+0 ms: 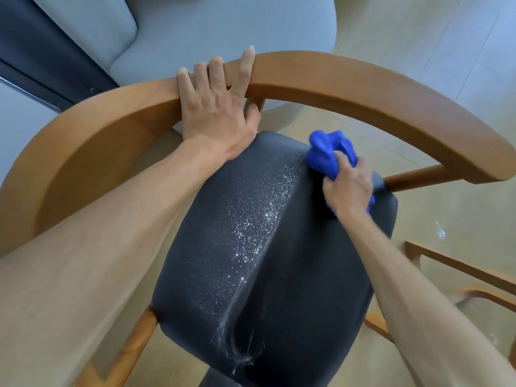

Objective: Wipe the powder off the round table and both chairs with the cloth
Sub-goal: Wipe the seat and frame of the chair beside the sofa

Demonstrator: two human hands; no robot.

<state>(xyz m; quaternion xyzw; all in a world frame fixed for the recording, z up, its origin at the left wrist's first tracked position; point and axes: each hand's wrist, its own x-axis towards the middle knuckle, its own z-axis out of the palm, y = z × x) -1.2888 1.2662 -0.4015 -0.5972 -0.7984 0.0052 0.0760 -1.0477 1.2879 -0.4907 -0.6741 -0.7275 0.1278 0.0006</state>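
I take the dark seat cushion as my landmark. My right hand is at its far right corner, fingers curled round the bunched blue cloth and pressing it onto the cushion; that grip is closed on the cloth. My left hand lies over the curved wooden backrest beyond the cushion's far edge, fingers spread and draped across the rail with the thumb underneath, steadying the chair rather than clamping it.

The powder lies from the cloth toward me and to the left: a speckled band whose long axis runs from the far right corner down to the near edge. Right of that line the cushion looks wiped. The right hand is clearly nearer, so I judge the next stroke should pull leftward across the band. The round surface sits beyond the backrest.
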